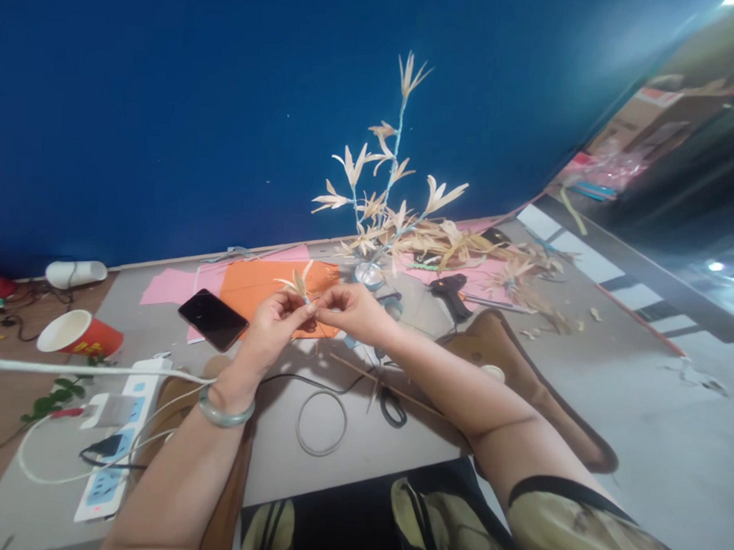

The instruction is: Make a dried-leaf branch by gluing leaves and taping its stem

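Note:
My left hand (272, 326) pinches the base of a small pale flower (299, 283) with narrow, husk-like petals, which point upward. Close against it, my right hand (354, 310) has thumb and fingertips pressed together at the flower's stem end; what exactly lies between them is too small to make out. Both hands are above an orange sheet (242, 279). Just behind them, an artificial branch (391, 179) with similar pale flowers on blue-wrapped stems rises in front of the blue wall. Its foot is near a round, shiny object (369, 275).
A black phone (213, 318) lies left of my hands, with a red paper cup (85, 334) and a power strip (116, 450) farther left. Dried husks (453, 242) and a glue gun (452, 295) lie at right. Scissors (393, 407) and a wire ring (321, 451) sit nearer me.

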### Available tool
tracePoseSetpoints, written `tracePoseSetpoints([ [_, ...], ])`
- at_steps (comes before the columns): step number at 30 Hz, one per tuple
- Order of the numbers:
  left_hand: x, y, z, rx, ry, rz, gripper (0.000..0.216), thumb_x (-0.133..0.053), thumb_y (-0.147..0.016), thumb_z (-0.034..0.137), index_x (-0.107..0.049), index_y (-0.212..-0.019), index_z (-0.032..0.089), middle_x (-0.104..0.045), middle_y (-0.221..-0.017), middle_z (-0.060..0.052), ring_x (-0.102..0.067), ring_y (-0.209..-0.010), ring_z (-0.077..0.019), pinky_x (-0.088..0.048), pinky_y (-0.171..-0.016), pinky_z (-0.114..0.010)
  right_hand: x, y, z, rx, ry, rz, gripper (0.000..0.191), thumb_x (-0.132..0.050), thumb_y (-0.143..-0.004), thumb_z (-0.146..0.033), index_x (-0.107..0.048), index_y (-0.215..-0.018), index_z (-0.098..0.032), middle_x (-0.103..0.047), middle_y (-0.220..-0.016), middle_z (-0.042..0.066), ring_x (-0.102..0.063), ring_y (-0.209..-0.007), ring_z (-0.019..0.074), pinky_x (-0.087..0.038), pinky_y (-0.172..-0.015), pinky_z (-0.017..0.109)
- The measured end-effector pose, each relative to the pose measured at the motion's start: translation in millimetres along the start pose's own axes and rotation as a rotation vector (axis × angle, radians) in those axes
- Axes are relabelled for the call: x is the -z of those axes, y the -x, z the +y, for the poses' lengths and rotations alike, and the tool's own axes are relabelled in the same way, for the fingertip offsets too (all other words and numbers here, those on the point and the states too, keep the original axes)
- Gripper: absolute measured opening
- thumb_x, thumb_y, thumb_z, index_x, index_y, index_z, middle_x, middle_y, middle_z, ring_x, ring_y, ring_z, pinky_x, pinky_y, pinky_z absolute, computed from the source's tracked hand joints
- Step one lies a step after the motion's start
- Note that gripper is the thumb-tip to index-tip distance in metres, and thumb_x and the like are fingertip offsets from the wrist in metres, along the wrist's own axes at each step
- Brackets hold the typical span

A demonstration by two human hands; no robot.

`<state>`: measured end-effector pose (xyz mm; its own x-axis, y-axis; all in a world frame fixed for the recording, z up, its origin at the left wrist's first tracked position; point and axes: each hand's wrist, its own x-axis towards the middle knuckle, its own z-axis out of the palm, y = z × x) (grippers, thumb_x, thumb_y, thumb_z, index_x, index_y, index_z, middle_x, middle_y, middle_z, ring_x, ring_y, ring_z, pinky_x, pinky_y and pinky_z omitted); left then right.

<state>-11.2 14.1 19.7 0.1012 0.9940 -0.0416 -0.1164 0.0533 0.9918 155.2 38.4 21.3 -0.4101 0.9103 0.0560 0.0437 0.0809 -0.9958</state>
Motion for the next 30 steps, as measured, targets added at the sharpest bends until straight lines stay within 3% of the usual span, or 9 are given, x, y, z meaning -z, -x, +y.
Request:
tracePoseSetpoints([
  [3, 2.4, 0.8, 3.4, 0.026, 0.066, -0.068, 0.028, -0.079, -0.069, 0.033, -0.063, -0.082, 0.014, -0.067, -0.072, -0.002, -0.066, -0.065, -0.0139, -0.057, -0.071, -0.031, 2.6, -1.2, -1.8, -0.043, -0.078, -0.016, 0.02, -0.073, -0.068, -0.031, -0.066, -0.068, -0.013, -0.067, -0.065, 0.002, -0.057, -0.058, 0.0103, -0.043, -0.057, 0.023],
  [6, 3.3, 1.3, 5.3, 0.055, 0.119, -0.127, 0.028, -0.079, -0.068, 0.032, -0.069, -0.086, 0.014, -0.071, -0.082, -0.005, -0.067, -0.068, -0.0149, -0.057, -0.074, -0.033, 4.3, -2.4, -4.4, -0.106, -0.138, -0.037, 0.025, -0.075, -0.066, -0.035, -0.063, -0.066, -0.013, -0.058, -0.053, -0.002, -0.041, -0.046, 0.0051, -0.028, -0.045, 0.02],
  [11, -1.5, 1.8, 2.1, -0.005, 0.139, -0.057, 0.023, -0.078, -0.069, 0.034, -0.07, -0.079, 0.015, -0.072, -0.079, -0.005, -0.066, -0.064, -0.0147, -0.057, -0.072, -0.034, 2.3, -2.6, -7.0, -0.181, -0.245, -0.048, 0.03, -0.078, -0.061, -0.037, -0.059, -0.062, -0.014, -0.05, -0.047, -0.006, -0.029, -0.041, 0.0031, -0.018, -0.041, 0.02],
  [16, -1.8, 0.6, 2.7, -0.023, 0.103, 0.027, 0.024, -0.081, -0.065, 0.034, -0.066, -0.07, 0.015, -0.071, -0.074, -0.003, -0.067, -0.066, -0.0153, -0.057, -0.075, -0.034, 1.3, -1.6, -4.2, -0.119, -0.166, -0.002, 0.029, -0.078, -0.063, -0.037, -0.062, -0.067, -0.013, -0.061, -0.058, -0.001, -0.046, -0.049, 0.0061, -0.033, -0.047, 0.02],
  [20, 2.2, -0.6, 4.6, -0.011, 0.058, -0.017, 0.024, -0.079, -0.067, 0.034, -0.067, -0.073, 0.014, -0.07, -0.076, -0.004, -0.067, -0.072, -0.0164, -0.056, -0.078, -0.034, 3.7, -0.7, -2.7, -0.028, -0.07, -0.012, 0.028, -0.078, -0.065, -0.037, -0.063, -0.067, -0.013, -0.069, -0.07, 0.004, -0.06, -0.064, 0.012, -0.047, -0.062, 0.026],
  [30, 3.7, 0.8, 8.2, -0.089, -0.068, 0.01, 0.027, -0.078, -0.068, 0.036, -0.063, -0.069, 0.013, -0.059, -0.078, -0.001, -0.064, -0.064, -0.0124, -0.057, -0.066, -0.029, 3.5, 0.8, -4.1, -0.006, -0.081, -0.083, 0.03, -0.078, -0.068, -0.04, -0.068, -0.074, -0.012, -0.074, -0.079, 0.009, -0.068, -0.074, 0.0167, -0.053, -0.073, 0.032],
])
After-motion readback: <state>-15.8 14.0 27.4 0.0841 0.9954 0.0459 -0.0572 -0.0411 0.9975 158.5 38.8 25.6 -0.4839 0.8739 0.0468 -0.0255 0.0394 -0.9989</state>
